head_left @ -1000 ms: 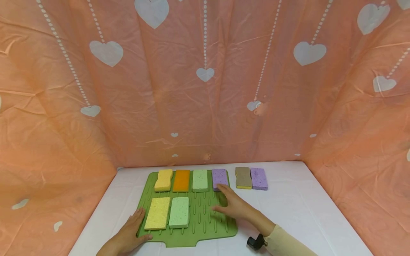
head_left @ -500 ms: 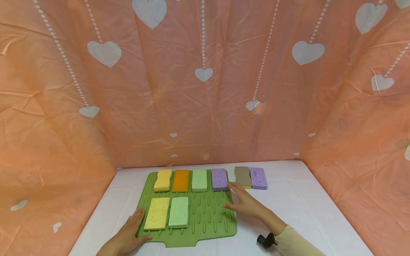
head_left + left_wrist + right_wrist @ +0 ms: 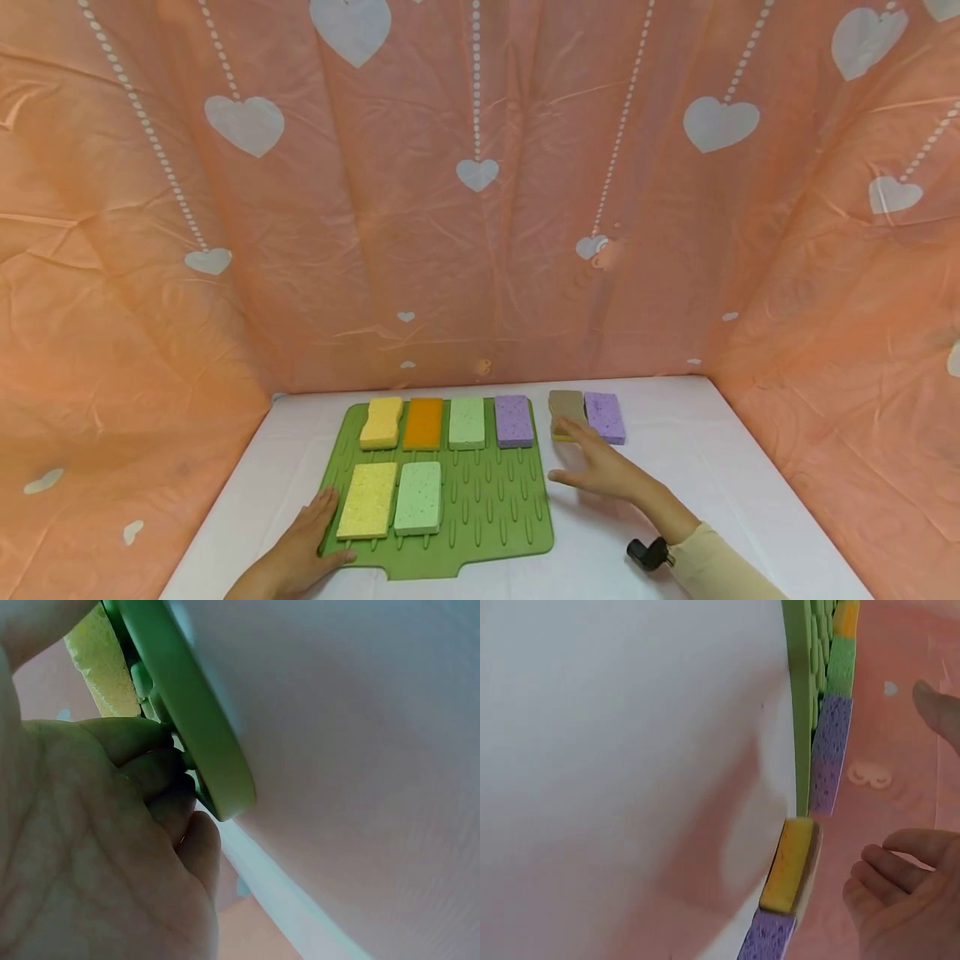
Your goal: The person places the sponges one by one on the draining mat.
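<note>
My left hand (image 3: 306, 533) rests on the left edge of the green drying mat (image 3: 495, 537), fingertips on its ribs. In the left wrist view those fingers (image 3: 154, 769) lie against the mat's rim. To the right of the mat my right hand (image 3: 603, 468) hovers with fingers spread and nothing in it. Its fingertips overlap the front of a grey-and-yellow sponge (image 3: 566, 405). The right wrist view shows that sponge's yellow side (image 3: 786, 866) just apart from the fingers. A purple sponge (image 3: 604, 417) lies right beside it on the white cloth.
Across the mat's back row lie a wavy yellow sponge (image 3: 381, 422), an orange one (image 3: 423, 423), a pale green one (image 3: 467, 422) and a purple one (image 3: 513, 420). In front are a flat yellow sponge (image 3: 367, 500) and another pale green sponge (image 3: 418, 497). A peach curtain (image 3: 480, 275) hangs behind.
My right hand has moved right, from the purple sponge on the mat to over the front of the grey-and-yellow sponge. My left hand stays at the mat's edge.
</note>
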Demonstrator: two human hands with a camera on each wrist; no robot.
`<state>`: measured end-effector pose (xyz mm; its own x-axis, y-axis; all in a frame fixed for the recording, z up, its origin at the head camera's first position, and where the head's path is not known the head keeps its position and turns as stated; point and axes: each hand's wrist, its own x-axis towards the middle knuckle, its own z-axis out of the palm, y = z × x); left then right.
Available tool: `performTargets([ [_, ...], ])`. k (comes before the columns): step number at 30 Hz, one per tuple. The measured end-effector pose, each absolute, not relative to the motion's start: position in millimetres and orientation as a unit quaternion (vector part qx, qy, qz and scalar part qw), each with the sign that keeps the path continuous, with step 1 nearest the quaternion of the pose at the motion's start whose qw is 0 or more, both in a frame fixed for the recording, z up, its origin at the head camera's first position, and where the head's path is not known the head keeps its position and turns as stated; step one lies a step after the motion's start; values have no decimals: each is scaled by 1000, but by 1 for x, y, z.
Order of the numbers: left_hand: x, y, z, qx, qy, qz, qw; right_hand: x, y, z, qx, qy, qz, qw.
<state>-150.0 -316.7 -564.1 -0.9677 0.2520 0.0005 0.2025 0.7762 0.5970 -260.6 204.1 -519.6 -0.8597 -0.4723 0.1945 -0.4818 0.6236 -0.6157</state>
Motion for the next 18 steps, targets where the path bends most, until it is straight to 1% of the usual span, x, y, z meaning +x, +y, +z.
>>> performTargets([
  [4,-150,-316,-563,121,944,305,36,-263,213,-516,257,-903,344,6],
  [10,-149,-310,-549,95,946,301,73,-273,226,-513,251,-905,343,17],
  [13,-149,-312,-553,111,946,300,60,-281,233,-515,251,-907,337,29],
  [16,-150,-315,-562,106,943,313,49,-287,239,-516,251,-910,329,33],
  [18,-150,-315,-561,108,944,307,52,-290,244,-515,251,-911,325,35],
])
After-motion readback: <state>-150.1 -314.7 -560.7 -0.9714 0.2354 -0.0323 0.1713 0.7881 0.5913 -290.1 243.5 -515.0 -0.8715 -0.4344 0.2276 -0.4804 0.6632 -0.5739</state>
